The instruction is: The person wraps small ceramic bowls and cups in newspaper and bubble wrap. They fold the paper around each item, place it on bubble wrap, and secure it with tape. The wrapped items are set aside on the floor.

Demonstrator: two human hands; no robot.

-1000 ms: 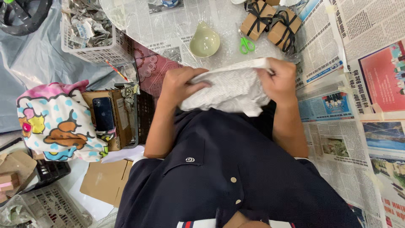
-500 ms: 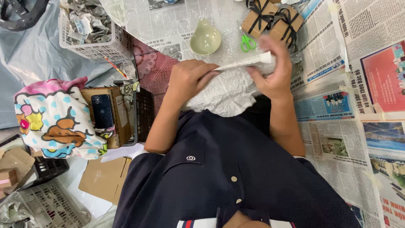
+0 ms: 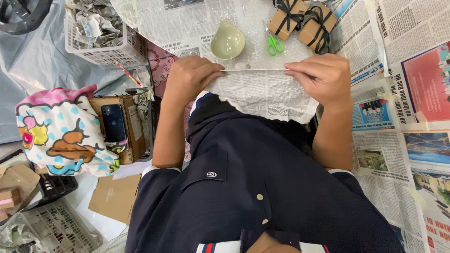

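A crumpled sheet of newspaper [image 3: 265, 96] is stretched flat over my lap between both hands. My left hand [image 3: 190, 77] pinches its top left edge, and my right hand [image 3: 318, 77] pinches the top right edge. Just beyond the sheet a pale green pear-shaped dish [image 3: 227, 42] rests on bubble wrap. Green-handled scissors [image 3: 275, 44] lie beside the dish. Two small brown boxes tied with black ribbon [image 3: 304, 21] sit further right.
A white plastic basket of crumpled paper [image 3: 101, 30] stands at the upper left. A dark phone [image 3: 114, 122] lies in a brown cardboard box next to a colourful patterned bag [image 3: 56, 131]. Newspapers [image 3: 408, 93] cover the floor on the right. Cardboard [image 3: 112, 197] lies at lower left.
The paper was bunched in both hands against my lap. My hands have moved apart and spread it out into a flat, taut sheet.
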